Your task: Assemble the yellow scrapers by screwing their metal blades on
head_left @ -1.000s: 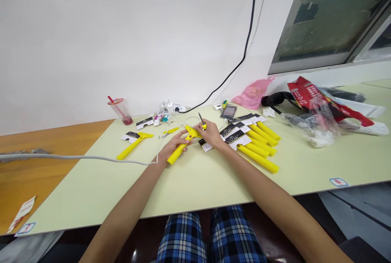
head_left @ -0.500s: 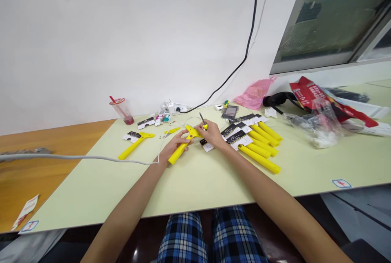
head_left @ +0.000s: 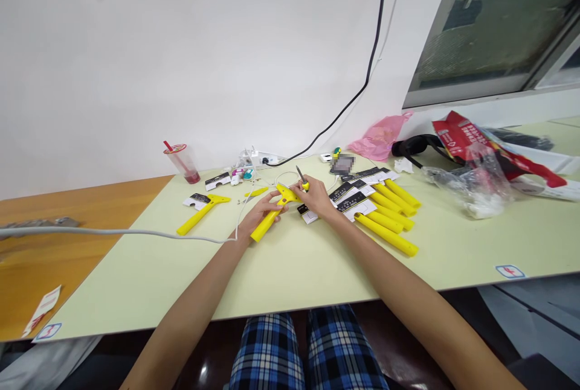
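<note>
My left hand is closed round the handle of a yellow T-shaped scraper, held above the table with its wide head pointing away from me. My right hand is at the right side of that head, fingers pinched on a small screwdriver with a yellow handle, its dark shaft tilted up and away. My right fingers hide part of the scraper's head. Left of my hands lies another yellow scraper with a black-and-white card at its head. Several yellow handles with cards lie beside my right forearm.
A cup with a red straw stands at the back left. Behind my hands are a power strip and a yellow cutter-like piece. A pale cable crosses to the left. Plastic packaging and a pink bag lie right.
The camera view has shifted slightly. Both hands keep almost the same pose on the scraper and screwdriver.
</note>
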### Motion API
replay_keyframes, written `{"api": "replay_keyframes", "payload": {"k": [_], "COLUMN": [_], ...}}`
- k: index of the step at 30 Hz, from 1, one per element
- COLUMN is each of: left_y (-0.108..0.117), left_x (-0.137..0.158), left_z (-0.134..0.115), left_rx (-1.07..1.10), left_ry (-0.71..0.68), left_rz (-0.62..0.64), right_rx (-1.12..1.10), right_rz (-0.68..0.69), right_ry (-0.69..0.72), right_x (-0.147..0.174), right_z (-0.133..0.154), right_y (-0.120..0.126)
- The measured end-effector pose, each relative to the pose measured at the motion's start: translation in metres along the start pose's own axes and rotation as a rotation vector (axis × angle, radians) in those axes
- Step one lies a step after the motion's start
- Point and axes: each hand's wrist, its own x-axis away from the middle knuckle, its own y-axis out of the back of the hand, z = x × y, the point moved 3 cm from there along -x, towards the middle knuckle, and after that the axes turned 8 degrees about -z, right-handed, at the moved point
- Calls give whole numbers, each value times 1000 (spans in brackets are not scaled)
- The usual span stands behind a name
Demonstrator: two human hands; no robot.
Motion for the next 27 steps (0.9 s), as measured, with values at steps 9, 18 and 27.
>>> {"api": "replay_keyframes", "payload": {"k": [9,18,27], "left_y": [2,2,9], "left_x": [0,-2,-5], "left_z": [0,2,-3], "left_rx": [-11,4,92], "left_ry": [-8,-25,-31], "left_rz": [8,24,-71], "right_rx": [14,29,-184], "right_rz": [0,13,-183], "right_ry": [6,2,-30], "right_x": [0,-1,-2], "right_z": [-2,-3,-7], "right_y": [-1,-2,6]}}
